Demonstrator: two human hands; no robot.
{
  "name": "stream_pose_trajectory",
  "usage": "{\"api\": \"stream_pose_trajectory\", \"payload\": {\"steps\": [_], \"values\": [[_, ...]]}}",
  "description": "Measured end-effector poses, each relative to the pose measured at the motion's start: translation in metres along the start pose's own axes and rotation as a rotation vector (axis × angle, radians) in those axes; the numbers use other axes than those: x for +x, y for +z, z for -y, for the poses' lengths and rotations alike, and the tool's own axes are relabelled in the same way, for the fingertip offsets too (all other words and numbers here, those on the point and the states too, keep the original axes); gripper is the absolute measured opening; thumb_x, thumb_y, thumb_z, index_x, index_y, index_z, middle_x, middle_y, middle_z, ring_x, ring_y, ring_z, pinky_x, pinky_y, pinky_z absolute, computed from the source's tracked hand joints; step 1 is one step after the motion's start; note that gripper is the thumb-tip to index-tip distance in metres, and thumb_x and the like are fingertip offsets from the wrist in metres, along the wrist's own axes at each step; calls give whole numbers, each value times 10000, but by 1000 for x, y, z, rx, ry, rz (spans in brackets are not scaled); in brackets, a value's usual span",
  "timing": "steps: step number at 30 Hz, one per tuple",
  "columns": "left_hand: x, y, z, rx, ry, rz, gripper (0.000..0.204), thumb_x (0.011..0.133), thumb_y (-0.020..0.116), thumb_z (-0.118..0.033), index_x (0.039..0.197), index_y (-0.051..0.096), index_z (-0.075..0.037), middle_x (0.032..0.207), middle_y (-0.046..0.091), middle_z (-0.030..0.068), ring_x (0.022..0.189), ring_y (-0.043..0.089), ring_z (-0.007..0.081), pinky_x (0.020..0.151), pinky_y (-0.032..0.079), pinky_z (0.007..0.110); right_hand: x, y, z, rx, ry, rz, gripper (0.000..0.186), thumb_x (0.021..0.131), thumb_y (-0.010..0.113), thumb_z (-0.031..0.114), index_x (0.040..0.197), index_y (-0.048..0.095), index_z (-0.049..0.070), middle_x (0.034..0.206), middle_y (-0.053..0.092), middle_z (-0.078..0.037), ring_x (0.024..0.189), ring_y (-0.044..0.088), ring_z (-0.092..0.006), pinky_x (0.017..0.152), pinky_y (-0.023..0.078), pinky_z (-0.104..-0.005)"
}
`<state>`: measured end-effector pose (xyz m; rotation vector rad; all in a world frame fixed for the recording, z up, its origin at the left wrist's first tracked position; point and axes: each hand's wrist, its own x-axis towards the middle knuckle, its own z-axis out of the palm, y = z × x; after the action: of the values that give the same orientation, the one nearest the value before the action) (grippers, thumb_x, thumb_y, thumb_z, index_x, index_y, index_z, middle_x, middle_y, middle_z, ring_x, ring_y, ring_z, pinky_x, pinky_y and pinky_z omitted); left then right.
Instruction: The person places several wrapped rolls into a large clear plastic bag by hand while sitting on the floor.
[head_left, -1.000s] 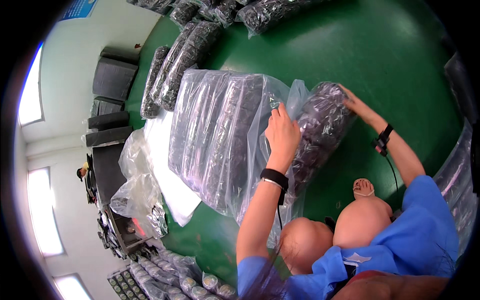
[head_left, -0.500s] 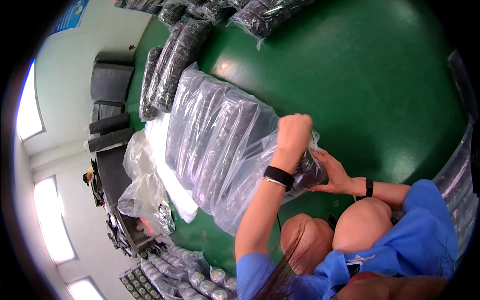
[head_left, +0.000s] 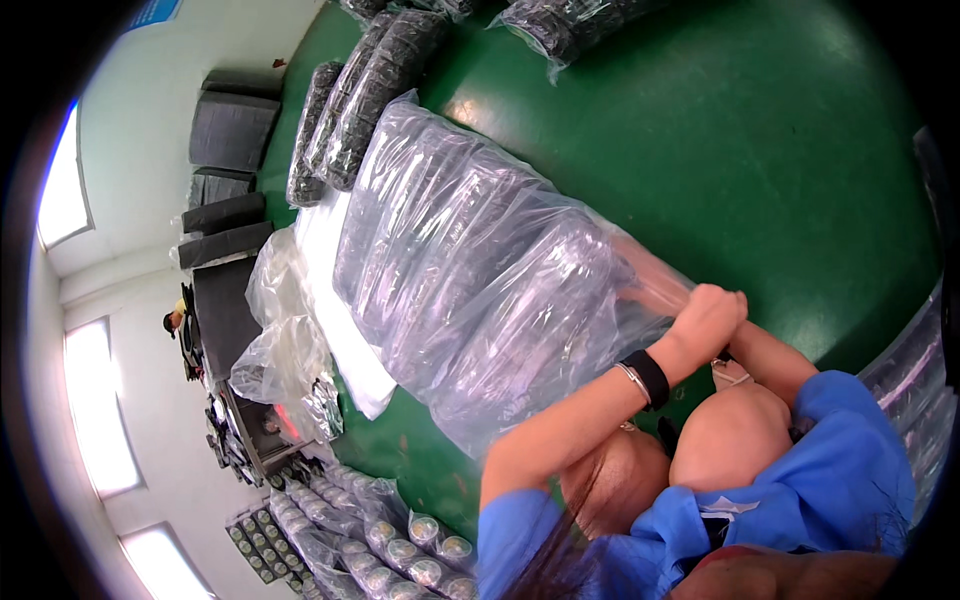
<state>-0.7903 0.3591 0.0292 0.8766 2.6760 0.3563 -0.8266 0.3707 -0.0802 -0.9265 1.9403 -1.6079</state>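
Note:
A large clear plastic bag lies across the green floor, with several dark, thick rolls side by side inside it. My left hand is closed on the bag's edge near my knees, pulling the film taut. Through the film my right hand shows inside the bag, its fingers stretched apart against the end of the nearest roll. Glare and creased plastic blur its fingertips.
Other wrapped dark rolls lie beyond the bag. A white sheet sticks out beneath it, with crumpled clear plastic to the left. Bagged round-ended pieces stand at lower left; dark blocks line the wall.
My left hand has moved right and nearer to me, drawing the bag's edge over the near roll's end and my right hand. The right hand, outside the bag before, is now covered by film.

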Motion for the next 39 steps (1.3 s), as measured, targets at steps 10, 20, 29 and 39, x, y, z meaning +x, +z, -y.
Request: {"api": "stream_pose_trajectory", "payload": {"steps": [10,20,29,39], "values": [[-15,36,10,-193,94,-91,136,655,662,-53,764,597,-5,621,629,149,635,671,320,560,511,411,-52,91,-38,-235,143,-430,727,925,658,298,1495,310,10,1530,335,-207,1419,313,-342,1165,250,-418],[-58,-32,21,-703,-28,-501,431,810,704,-258,1164,621,-28,1003,627,165,974,624,354,811,498,474,70,21,-45,-161,209,-645,647,956,639,319,1425,365,-32,1391,469,-276,1302,458,-384,1087,358,-415],[-212,27,128,-84,-728,-488,757,875,687,-437,1491,389,-112,1597,171,245,1495,84,424,1156,33,621,40,62,-46,-852,-281,200,932,788,711,490,1532,291,117,1614,171,-175,1469,188,-405,1188,154,-552],[-382,156,60,-1016,-1524,-1268,897,998,489,-504,1548,19,25,1633,-14,208,1508,18,349,1204,65,469,17,107,-39,-633,-638,198,811,829,697,455,1459,383,51,1529,306,-206,1418,307,-392,1150,265,-508]]}}
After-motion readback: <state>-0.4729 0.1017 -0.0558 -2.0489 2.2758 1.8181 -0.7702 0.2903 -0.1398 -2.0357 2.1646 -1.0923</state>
